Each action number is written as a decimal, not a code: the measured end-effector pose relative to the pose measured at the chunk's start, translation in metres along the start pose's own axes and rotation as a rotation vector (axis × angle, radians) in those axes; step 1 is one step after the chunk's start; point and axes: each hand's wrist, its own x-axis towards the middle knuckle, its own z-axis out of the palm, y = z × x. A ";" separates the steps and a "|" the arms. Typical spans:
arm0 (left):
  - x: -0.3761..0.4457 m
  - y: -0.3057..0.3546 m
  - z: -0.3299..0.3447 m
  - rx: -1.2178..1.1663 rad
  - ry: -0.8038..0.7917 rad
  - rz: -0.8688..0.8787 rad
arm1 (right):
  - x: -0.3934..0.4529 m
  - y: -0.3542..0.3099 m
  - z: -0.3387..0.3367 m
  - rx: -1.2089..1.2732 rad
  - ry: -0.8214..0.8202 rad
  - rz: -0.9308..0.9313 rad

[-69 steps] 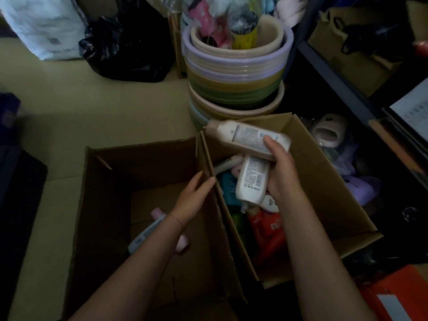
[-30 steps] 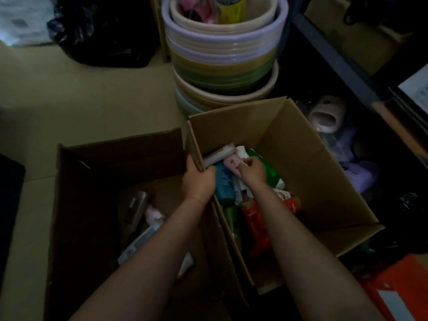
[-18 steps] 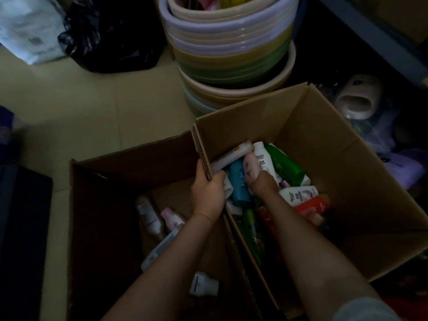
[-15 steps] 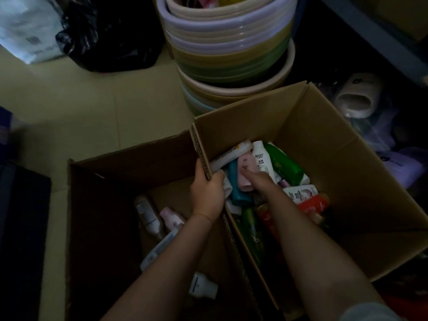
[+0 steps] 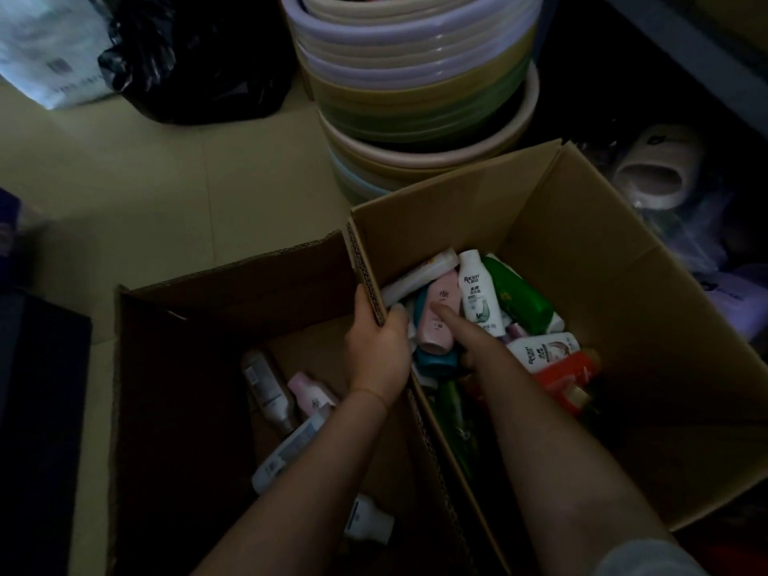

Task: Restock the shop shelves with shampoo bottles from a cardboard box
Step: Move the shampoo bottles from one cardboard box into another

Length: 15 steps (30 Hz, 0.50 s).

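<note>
Two open cardboard boxes stand side by side on the floor. The right box [image 5: 590, 209] holds several shampoo bottles: a white one [image 5: 478, 295], a green one [image 5: 521, 299], a red one [image 5: 567, 374], a teal one [image 5: 436, 361] and a pink bottle [image 5: 436, 326]. My right hand [image 5: 467, 338] is inside this box; one finger lies across the pink bottle, and the other fingers are hidden under it. My left hand [image 5: 376, 351] grips the wall between the boxes. The left box [image 5: 232, 280] holds a grey bottle [image 5: 266, 388], a small pink one [image 5: 311, 394] and a white one [image 5: 291, 451].
A stack of plastic basins [image 5: 415, 76] stands just behind the right box. A black bag [image 5: 199, 56] and a white sack [image 5: 45, 47] lie at the back left. A dark low shelf with a white item [image 5: 656, 172] runs along the right. Something dark [image 5: 37, 409] sits at the left.
My right hand put down the two white bottles, went into the right box and came onto the pink bottle. My left hand took hold of the wall between the boxes. The view tilted down.
</note>
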 end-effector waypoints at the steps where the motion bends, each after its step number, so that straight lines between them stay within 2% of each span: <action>1: 0.000 0.000 0.000 -0.002 0.002 0.002 | -0.001 -0.001 -0.001 0.014 -0.020 0.014; 6: 0.000 0.002 0.002 -0.010 0.008 0.017 | -0.008 0.000 -0.004 -0.036 -0.040 0.039; 11: 0.004 -0.001 0.003 -0.039 0.001 0.024 | -0.060 -0.024 -0.013 -0.062 -0.108 0.083; 15: 0.004 0.001 -0.004 -0.038 -0.055 -0.027 | -0.121 -0.053 -0.019 0.003 -0.126 0.001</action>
